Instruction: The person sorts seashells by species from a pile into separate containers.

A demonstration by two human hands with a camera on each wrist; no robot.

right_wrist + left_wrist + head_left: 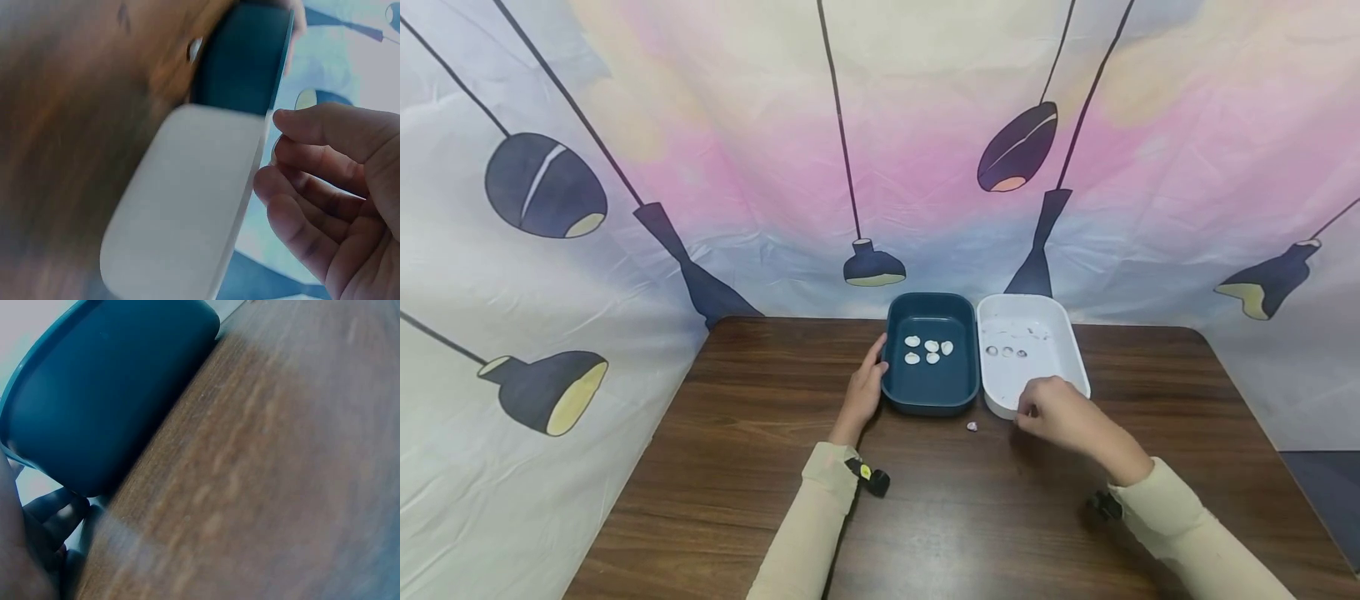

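Note:
My left hand (865, 383) rests against the left side of a dark teal tray (928, 404), its fingers fairly straight along the wall. In the left wrist view some fingers (62, 515) touch the tray's lower edge. Several white shells (932, 346) lie in that tray. My right hand (1060, 412) is at the front edge of a white tray (1067, 367). Its thumb and curled fingers pinch a small pale piece (274, 152), seemingly a shell, mostly hidden by the fingertips. Three greyish shells (1007, 352) lie inside the white tray.
A small shell (972, 426) lies on the brown wooden table (760, 467) in front of the gap between the trays. The trays stand side by side at the table's back edge, against a painted cloth (760, 150) with lamp shapes.

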